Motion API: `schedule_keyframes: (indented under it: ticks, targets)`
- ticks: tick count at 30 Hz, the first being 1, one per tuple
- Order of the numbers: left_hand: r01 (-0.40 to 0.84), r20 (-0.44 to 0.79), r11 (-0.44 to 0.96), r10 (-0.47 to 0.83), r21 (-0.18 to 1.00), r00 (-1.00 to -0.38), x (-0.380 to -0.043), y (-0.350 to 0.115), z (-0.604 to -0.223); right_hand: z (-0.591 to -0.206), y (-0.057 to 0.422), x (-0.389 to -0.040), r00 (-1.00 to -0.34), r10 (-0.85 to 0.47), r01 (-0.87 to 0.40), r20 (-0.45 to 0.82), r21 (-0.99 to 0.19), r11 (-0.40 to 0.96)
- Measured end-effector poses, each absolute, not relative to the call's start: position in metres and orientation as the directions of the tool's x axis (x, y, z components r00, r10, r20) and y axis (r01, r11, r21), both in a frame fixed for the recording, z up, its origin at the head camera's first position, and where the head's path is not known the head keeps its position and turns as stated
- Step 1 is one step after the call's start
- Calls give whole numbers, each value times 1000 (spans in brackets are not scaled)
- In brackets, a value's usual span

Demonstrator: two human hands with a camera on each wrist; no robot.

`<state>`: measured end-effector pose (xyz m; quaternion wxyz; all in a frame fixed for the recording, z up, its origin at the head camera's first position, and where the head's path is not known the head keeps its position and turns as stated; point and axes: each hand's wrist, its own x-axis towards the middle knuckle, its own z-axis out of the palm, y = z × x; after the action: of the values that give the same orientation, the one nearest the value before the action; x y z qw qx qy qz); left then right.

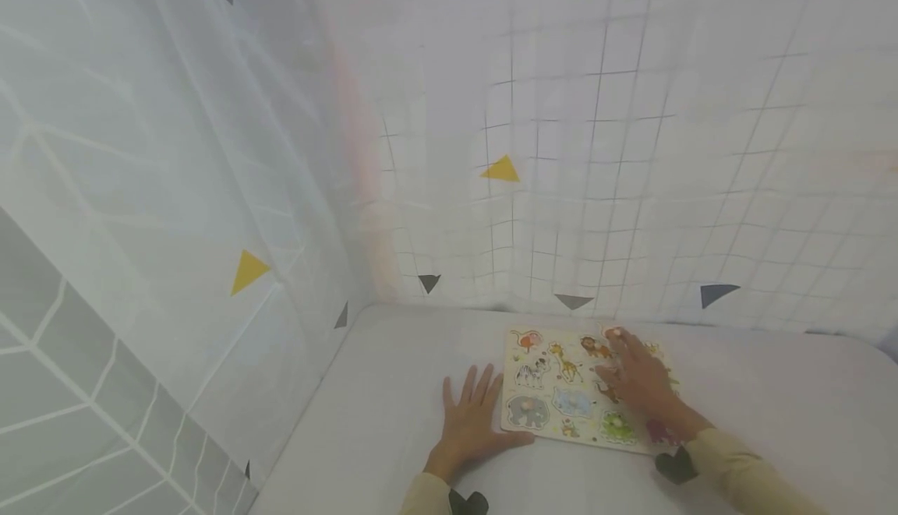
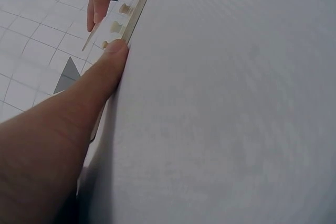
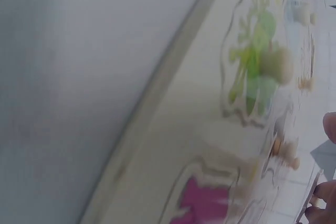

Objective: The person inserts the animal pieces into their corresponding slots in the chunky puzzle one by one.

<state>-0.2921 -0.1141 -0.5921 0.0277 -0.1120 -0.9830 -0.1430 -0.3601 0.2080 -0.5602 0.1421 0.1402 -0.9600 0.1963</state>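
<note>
A wooden peg puzzle board (image 1: pixel 549 419) with animal pictures lies on the white surface. Among its knobbed pieces are a grey elephant (image 1: pixel 528 412), a zebra (image 1: pixel 531 375), a giraffe (image 1: pixel 563 363) and a green piece (image 1: pixel 617 426). My left hand (image 1: pixel 468 421) lies spread at the board's left side, its thumb (image 2: pixel 116 46) on the near edge. Over the board's right part reaches my right hand (image 1: pixel 641 379), whose fingertips pinch a thin puzzle piece (image 2: pixel 91 36) by its knob near the far edge. The piece appears tilted in the left wrist view; its picture is mostly hidden.
White fabric walls with a grid pattern (image 1: pixel 596 149) rise behind the board and on the left, printed with yellow and grey triangles. The pale padded surface (image 1: pixel 379 390) extends to both sides. Dark straps (image 1: pixel 677 466) sit at the sleeves.
</note>
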Motion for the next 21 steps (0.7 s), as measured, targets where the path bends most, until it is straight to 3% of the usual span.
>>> schedule_keyframes:
  ticks: [3,9,21]
  targets:
    - [229,87,934,213,275,-973,-292,-114,-590,-561,203,-360,-911,-228,-347,343,-343,873]
    - [231,91,934,214,273,-973,-291,-113,-589,-553,190,-353,-940,-226,-316,254,-410,856]
    - [236,84,932,222,276,-971,-293,-114,-592,-554,171,-348,-942,-251,-325,223,-413,851]
